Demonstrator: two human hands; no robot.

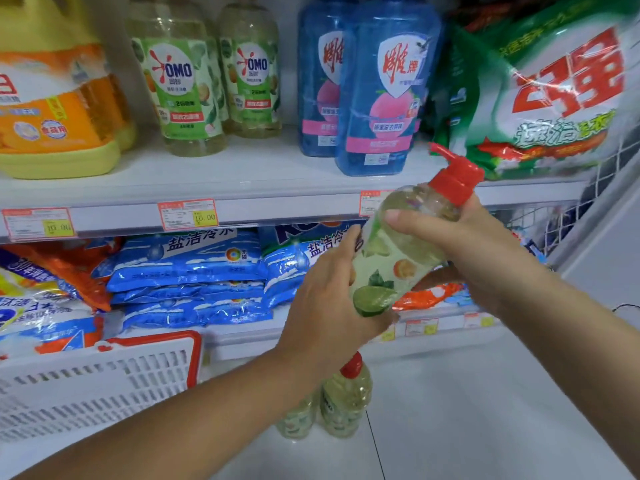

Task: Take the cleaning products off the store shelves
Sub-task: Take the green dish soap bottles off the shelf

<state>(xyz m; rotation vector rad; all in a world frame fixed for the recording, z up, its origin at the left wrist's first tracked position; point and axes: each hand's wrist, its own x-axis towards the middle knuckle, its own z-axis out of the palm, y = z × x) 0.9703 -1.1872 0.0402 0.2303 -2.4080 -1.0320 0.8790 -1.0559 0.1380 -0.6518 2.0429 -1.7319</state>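
- A clear pump bottle of pale yellow-green liquid sits right of the frame's centre, in front of the shelves and off them. It is tilted, with its red pump head pointing to the upper right.
- The left hand, coming in from the lower left, grips the bottle's lower end, its fingers wrapped round the lime-printed label.
- The right hand, coming in from the right edge, clasps the bottle's upper body just under the pump, its thumb lying across the front.
- On the upper shelf, from left to right, stand a yellow jug, two OMO bottles, two blue bottles and a green-and-white bag.
- Price tags line the front edge of that shelf.
- Below it, at middle left, blue bags lie stacked, with orange-and-white bags beside them at the far left.
- A white basket with a red rim fills the lower left.
- Two more pale bottles stand upright and touching on the floor, at bottom centre, partly hidden by the left forearm.
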